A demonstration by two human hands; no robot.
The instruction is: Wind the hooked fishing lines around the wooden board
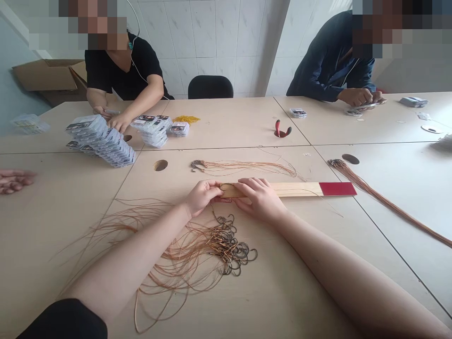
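Observation:
A long, flat wooden board (298,189) with a dark red end lies crosswise in front of me. My left hand (203,197) is closed at its left end, pinching a fishing hook (228,185) against it; the fingertips partly hide the hook. Over the board, fingers on top and thumb at the near edge, my right hand (260,198) grips it. A thin line runs along the board and off its near edge. Just below my hands is a heap of dark fishing hooks (233,247) tied to orange-brown lines (169,254), partly covered by my left forearm.
Beyond the board lies a small bundle of hooked lines (247,165); a longer bundle (384,202) is at right. Red-handled pliers (282,129) stand in a table hole. Stacked plastic boxes (102,139) are near one co-worker. Another works at right; a third person's hand (16,181) shows at left.

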